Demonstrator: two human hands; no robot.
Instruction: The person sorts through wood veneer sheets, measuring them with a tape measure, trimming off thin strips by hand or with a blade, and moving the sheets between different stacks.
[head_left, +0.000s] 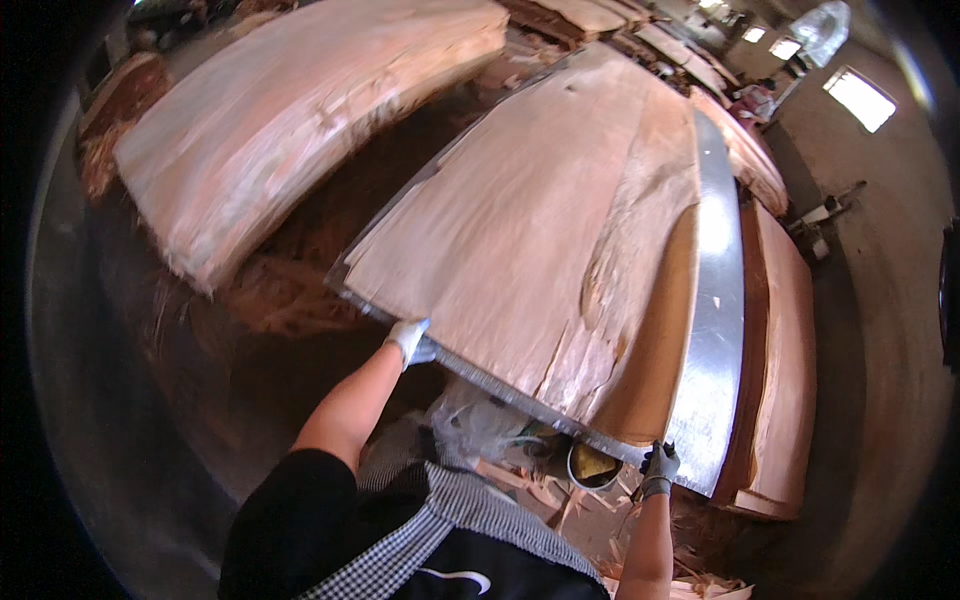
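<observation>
Head view: my left hand (409,340), in a pale glove, is bent over the near edge of a broad, pinkish wood sheet (510,230), left of its middle; I cannot tell whether the fingers are closed on it. My right hand (660,466), in a dark grey glove, has its fingers curled at the sheet's near right corner, and I can't tell how tight they are. The sheet lies in front of me, ragged and split toward its right side, with a smooth brown stretch (650,370) there. Beyond that, a strip of shiny metal surface (712,380) shows. Below the near edge, between my hands, sits a bucket (572,474) with something yellow inside. One thick wood stack (300,110) stands to my left, another stack (785,370) to my right, and a bright window (860,99) is set in the wall.
</observation>
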